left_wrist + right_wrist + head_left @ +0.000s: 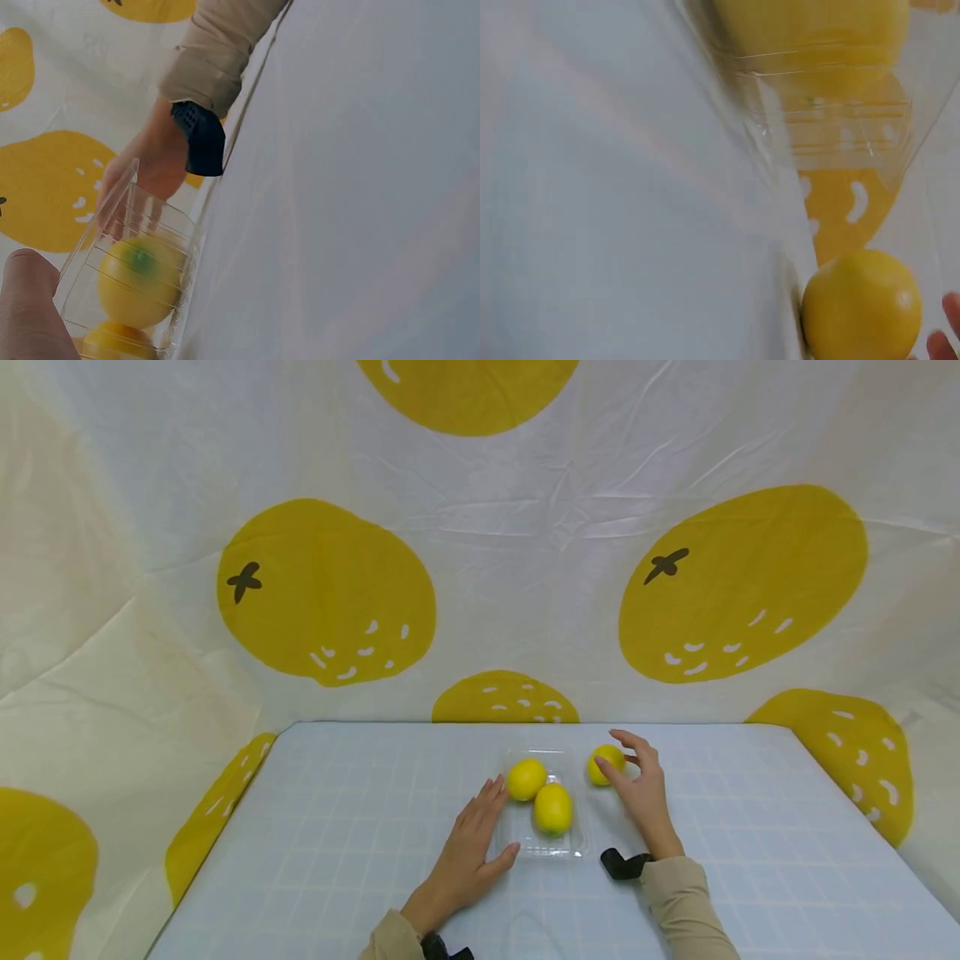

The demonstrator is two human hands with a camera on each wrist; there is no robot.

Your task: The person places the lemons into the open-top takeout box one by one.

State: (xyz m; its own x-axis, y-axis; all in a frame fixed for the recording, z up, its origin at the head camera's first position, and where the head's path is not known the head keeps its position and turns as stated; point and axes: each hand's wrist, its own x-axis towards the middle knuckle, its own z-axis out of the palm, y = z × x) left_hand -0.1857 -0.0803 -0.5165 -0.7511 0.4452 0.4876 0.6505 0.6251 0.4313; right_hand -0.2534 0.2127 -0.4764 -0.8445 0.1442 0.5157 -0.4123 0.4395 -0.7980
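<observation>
Two yellow lemons [553, 810] lie in a clear plastic container [551, 847]; one shows a green patch in the left wrist view. My left hand [468, 852] lies along the container's left side with straight fingers, its thumb near the front corner. To the right of the container, a third lemon [600, 768] sits on the table. My right hand [640, 789] is spread around this lemon, thumb in front and fingers behind. In the right wrist view, fingertips [939, 346] show beside the lemon [862, 307], seemingly not gripping it; the thumb is out of sight there.
A pale checked cloth covers the table [337, 827]. Behind it hangs a white curtain [525, 593] printed with large yellow fruit. Black camera mounts [624, 864] sit on both wrists, the right one low over the cloth.
</observation>
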